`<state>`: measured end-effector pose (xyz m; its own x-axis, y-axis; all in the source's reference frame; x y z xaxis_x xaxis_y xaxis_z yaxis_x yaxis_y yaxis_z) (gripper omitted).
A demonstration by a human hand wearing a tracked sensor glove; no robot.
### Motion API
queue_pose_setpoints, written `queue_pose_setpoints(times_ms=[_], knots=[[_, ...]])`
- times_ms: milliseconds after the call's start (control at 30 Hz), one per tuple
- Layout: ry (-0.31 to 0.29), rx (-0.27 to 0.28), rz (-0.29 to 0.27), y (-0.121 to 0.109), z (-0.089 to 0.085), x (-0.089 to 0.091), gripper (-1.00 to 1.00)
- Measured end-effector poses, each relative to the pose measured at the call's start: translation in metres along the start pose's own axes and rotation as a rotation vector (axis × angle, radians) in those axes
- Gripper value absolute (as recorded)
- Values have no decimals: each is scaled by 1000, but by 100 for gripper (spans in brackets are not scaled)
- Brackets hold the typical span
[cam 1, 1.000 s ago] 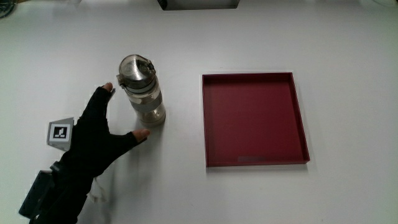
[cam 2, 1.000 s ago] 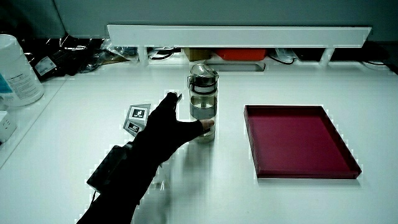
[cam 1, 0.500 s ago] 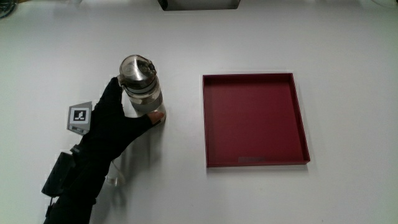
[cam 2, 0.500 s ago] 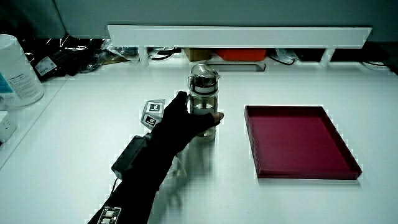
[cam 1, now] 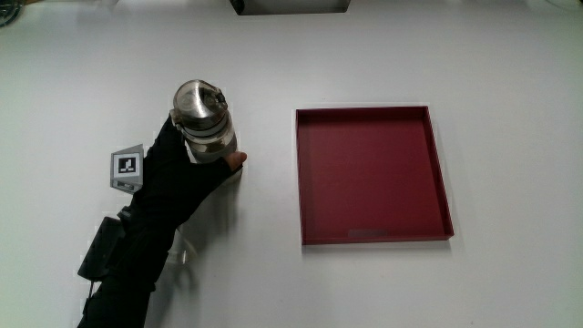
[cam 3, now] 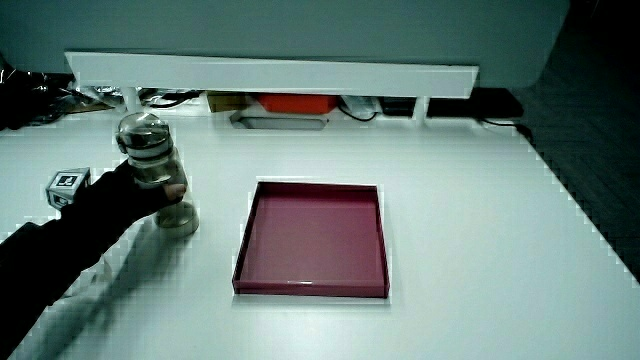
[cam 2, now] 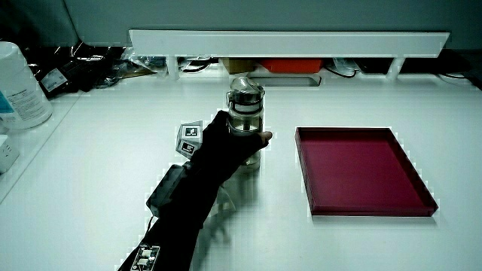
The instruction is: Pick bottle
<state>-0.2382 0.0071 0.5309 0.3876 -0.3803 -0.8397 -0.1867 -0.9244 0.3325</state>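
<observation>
Since a second ago the hand (cam 1: 178, 175) has slid forward from beside the water bottle (cam 1: 206, 128) and closed around its clear body, thumb tip showing on the side toward the red tray (cam 1: 372, 173). The bottle stands upright on the white table (cam 1: 510, 82), its metal cap above the fingers, well apart from the tray. In both side views the hand (cam 2: 226, 147) (cam 3: 125, 195) wraps the bottle (cam 2: 245, 113) (cam 3: 148, 150) at mid-height.
</observation>
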Motion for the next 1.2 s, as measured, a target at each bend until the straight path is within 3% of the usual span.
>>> queue_pose_setpoints(times_ms=[67, 133, 367, 600, 633, 667, 733, 833, 867, 900, 933, 1000, 1167, 1200], knots=[[-18, 28, -24, -1, -1, -2, 36], [-18, 43, -7, -4, -1, 1, 50], [8, 110, -58, -8, 1, 1, 100], [35, 126, -83, -10, 2, 0, 100], [16, 121, -92, -11, 2, 1, 100], [26, 122, -72, -12, 3, 2, 100], [7, 119, -110, -12, 3, 4, 100], [39, 108, -128, -13, 5, 13, 100], [15, 101, -159, -14, 5, 18, 100], [41, 99, -152, -15, 5, 22, 100], [30, 97, -176, -15, 5, 25, 100], [47, 88, -171, -17, 6, 35, 100], [-3, 59, -212, -19, -1, 54, 100], [-21, 59, -248, -19, -3, 58, 100]])
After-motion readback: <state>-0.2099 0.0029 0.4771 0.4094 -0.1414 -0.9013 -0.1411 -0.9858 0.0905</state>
